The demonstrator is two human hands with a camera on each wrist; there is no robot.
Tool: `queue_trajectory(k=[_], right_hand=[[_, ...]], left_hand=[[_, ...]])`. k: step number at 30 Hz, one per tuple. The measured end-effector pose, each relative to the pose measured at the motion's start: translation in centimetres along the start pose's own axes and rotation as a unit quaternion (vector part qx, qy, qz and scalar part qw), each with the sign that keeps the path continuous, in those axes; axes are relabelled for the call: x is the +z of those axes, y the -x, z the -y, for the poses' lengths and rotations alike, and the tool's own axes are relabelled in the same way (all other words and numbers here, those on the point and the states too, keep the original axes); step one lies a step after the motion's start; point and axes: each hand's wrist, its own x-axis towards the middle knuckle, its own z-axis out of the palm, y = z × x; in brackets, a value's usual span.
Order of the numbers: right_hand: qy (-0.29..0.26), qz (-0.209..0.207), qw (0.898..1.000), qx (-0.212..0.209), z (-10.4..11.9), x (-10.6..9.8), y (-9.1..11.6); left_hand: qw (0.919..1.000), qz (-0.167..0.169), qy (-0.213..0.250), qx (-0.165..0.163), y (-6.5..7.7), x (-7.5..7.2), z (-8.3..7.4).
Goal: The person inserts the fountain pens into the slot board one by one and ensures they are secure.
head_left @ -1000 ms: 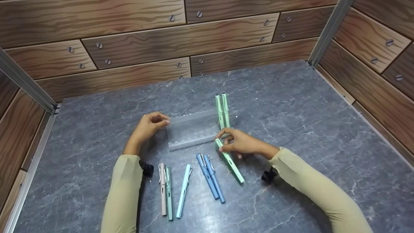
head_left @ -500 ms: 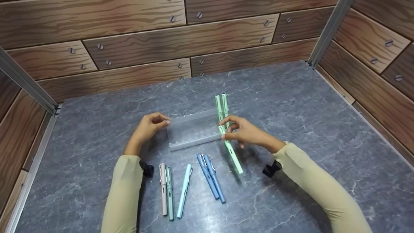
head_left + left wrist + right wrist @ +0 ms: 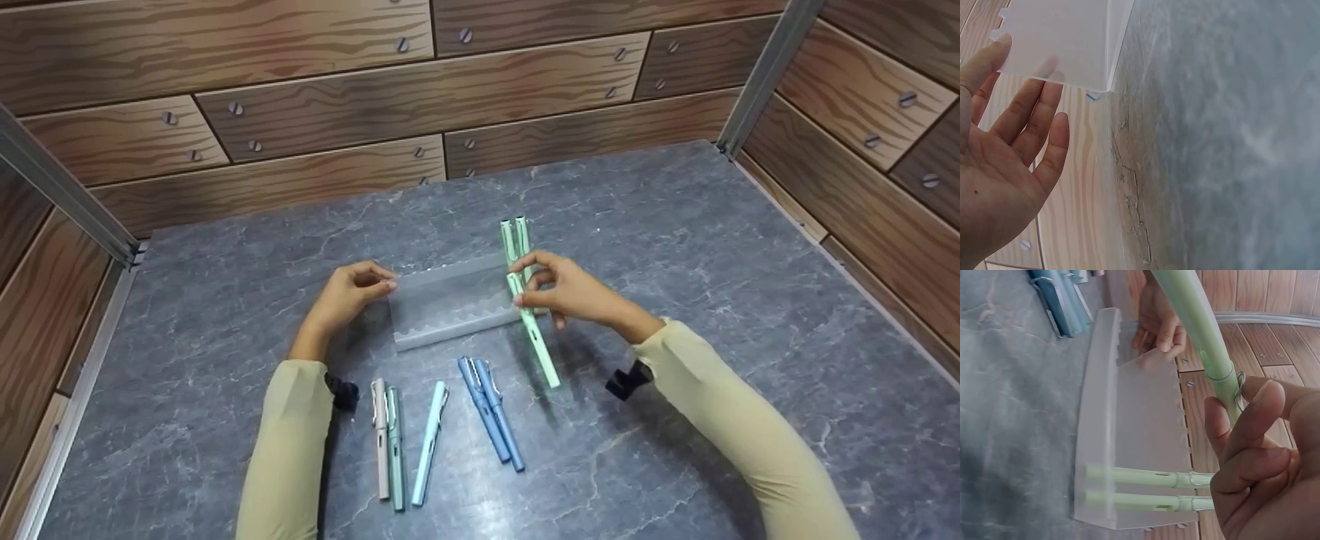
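My left hand [image 3: 345, 296] pinches the left edge of a translucent plastic pen stand [image 3: 442, 300], thumb on one face and fingers behind it, as the left wrist view shows. The stand has scalloped notches [image 3: 1000, 25] along its edges. Two light green pens [image 3: 1140, 477] lie side by side across its right end, caps toward the back. With thumb and fingertips, my right hand [image 3: 574, 292] holds a third light green pen [image 3: 543, 349] by its clip end, over the stand's right front. That pen slants down toward the front and overlaps the stand's lip in the head view.
Two blue pens [image 3: 491, 412] lie together in front of the stand. Left of them are a light blue pen [image 3: 429, 442], a green pen [image 3: 396, 450] and a greyish-pink pen [image 3: 381, 442]. Wood-patterned walls [image 3: 337, 120] enclose the grey marbled table [image 3: 660, 202].
My right hand has lifted the third light green pen and carried it back toward the stand's right end. The left hand keeps its pinch on the stand's edge.
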Motion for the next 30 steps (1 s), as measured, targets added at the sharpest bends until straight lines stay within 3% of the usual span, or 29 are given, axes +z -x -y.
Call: queue_trajectory(k=[22, 25, 30], right_hand=[[0.013, -0.046, 0.998, -0.038, 2.5, -0.8, -2.0], [0.018, -0.053, 0.998, -0.042, 2.7, -1.0, -2.2], [0.027, -0.067, 0.997, -0.038, 3.1, -1.2, -2.6]], left_hand=[[1.0000, -0.001, 0.005, -0.008, -0.1, -0.1, 0.1], [0.9999, 0.001, 0.004, -0.011, 0.1, 0.0, -0.3], [0.9999, 0.008, 0.000, -0.010, 1.3, -0.2, -2.6]])
